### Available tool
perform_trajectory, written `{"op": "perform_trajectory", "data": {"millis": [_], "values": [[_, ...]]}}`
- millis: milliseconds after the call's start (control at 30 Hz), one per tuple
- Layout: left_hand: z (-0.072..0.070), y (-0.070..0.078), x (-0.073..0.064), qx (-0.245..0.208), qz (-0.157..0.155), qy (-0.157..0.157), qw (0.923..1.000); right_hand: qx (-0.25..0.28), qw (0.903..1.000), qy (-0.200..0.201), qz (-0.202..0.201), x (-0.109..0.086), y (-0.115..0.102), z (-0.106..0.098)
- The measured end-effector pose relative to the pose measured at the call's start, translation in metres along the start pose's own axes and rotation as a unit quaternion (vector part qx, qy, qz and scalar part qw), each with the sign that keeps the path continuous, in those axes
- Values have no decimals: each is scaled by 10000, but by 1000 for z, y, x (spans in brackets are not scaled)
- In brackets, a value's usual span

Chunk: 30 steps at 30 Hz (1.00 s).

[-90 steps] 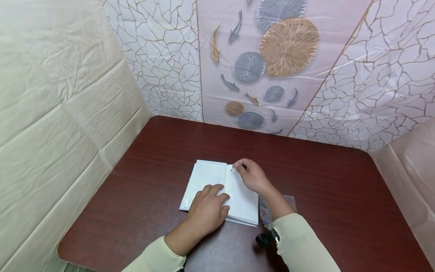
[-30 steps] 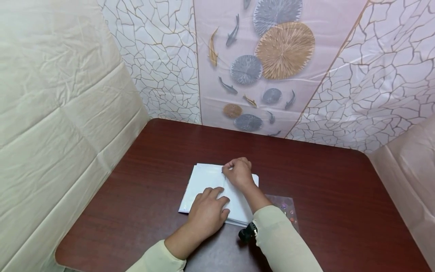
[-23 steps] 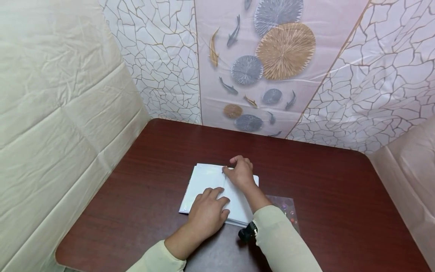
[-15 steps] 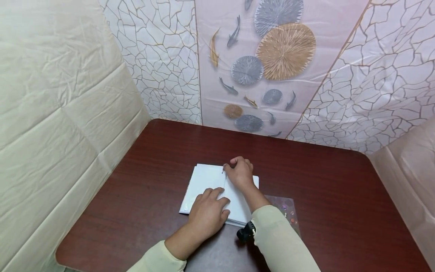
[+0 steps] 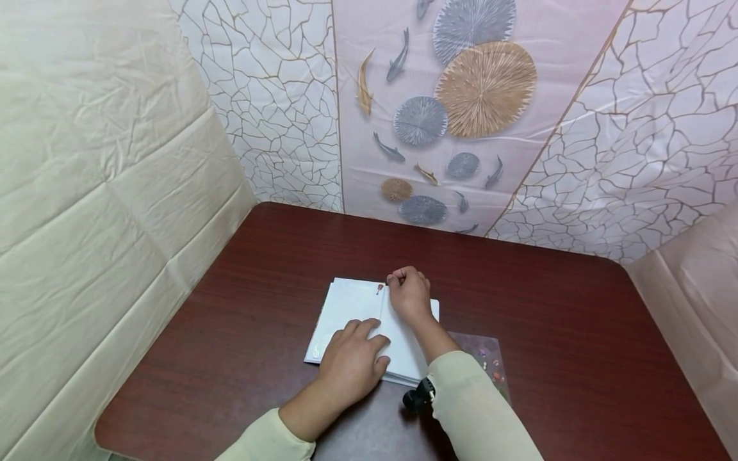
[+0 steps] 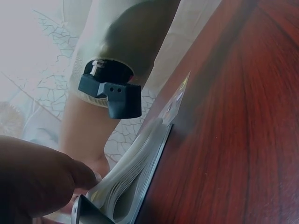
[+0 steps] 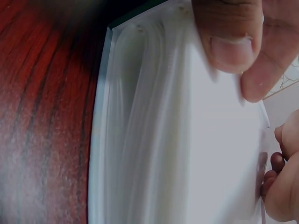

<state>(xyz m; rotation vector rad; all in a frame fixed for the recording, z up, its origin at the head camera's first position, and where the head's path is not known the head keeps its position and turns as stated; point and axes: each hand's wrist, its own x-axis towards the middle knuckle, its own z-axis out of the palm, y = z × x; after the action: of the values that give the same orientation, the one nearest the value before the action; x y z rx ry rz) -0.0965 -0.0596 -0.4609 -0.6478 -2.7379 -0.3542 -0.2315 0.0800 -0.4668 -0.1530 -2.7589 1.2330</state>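
An open book with blank white pages (image 5: 354,301) lies on the dark red-brown table. My left hand (image 5: 353,355) rests on the book's lower middle, fingers spread; its thumb (image 7: 231,46) looms large in the right wrist view. Beside the inner fold, at the top of the left page, is a small reddish-brown sticker-like piece (image 5: 379,289). Just right of it, over the top of the right page, hovers my right hand (image 5: 410,298), fingers curled, thumb near the index finger. I see nothing between its fingertips.
Partly under my right forearm, a clear sheet (image 5: 490,346) with small coloured pieces lies right of the book. A black wrist camera (image 5: 416,396) hangs below the right sleeve. The wood-grain table (image 5: 277,269) meets patterned wall hangings (image 5: 282,96) behind.
My right hand brought the small piece left to the fold, pressed it with the thumb, then let go and drew slightly right. The piece now shows. The left hand stayed put.
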Motion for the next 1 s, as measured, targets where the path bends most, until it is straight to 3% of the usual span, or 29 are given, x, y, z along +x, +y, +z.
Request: {"op": "perform_trajectory", "data": {"millis": [500,833,1000], "values": [[-6,-3,0,-317,-123,24,9994,443,9981,183,-383,-13,0,-27],[-12,-4,3,-439,-158,536,9975,576,9968,263,-485,-23,5,-51],[-13,-4,3,-507,-147,649,9965,606,9964,311,-513,-27,10,-58]]}}
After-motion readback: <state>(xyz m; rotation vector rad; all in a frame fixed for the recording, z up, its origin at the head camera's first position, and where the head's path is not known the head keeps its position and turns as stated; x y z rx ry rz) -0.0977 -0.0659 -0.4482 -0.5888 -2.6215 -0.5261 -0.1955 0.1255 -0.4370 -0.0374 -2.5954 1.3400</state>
